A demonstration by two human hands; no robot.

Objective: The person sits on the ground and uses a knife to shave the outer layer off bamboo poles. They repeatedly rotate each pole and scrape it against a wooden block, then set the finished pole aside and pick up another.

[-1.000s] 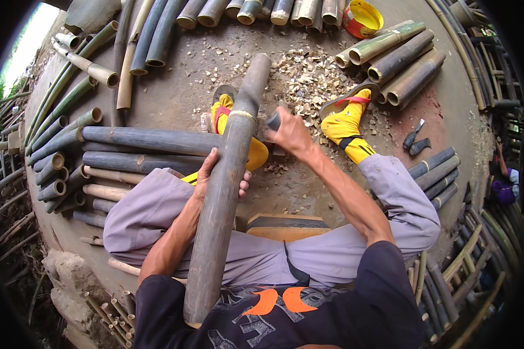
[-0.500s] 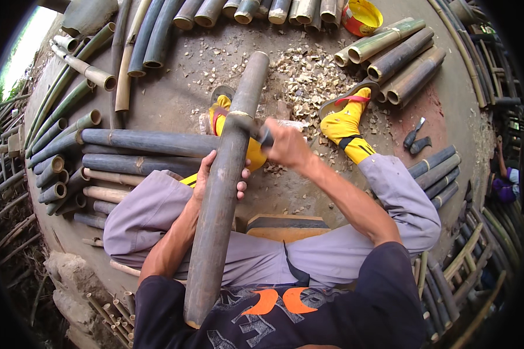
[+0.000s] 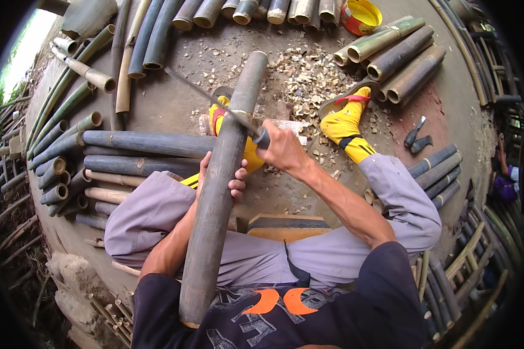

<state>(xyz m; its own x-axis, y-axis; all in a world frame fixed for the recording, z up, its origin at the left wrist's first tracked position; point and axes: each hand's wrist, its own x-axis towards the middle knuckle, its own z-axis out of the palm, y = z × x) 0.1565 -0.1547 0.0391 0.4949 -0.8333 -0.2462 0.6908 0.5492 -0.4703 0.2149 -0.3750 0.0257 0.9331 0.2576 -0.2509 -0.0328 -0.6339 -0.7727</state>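
A thick dark bamboo tube (image 3: 218,203) slants up across my lap, its lower end against my shirt and its upper end pointing away between my feet. My left hand (image 3: 237,184) wraps it from beneath near the middle, fingertips showing on the right side and the thumb side on the left. A pale ring marks the joint near its upper part. My right hand (image 3: 285,150) is closed round the dark handle of a long narrow-bladed tool (image 3: 206,98). The blade lies across the tube at that ring, its tip pointing to the upper left.
Bamboo tubes lie stacked at the left (image 3: 151,141), along the top (image 3: 206,14) and at the upper right (image 3: 410,55). Pale chips (image 3: 305,81) litter the floor. A yellow bucket (image 3: 364,17) stands at the top. Two dark-handled tools (image 3: 416,139) lie at the right.
The blade has swung, so its length now shows reaching to the upper left across the tube; my right hand has shifted slightly left. The tube's lower end has moved slightly left.
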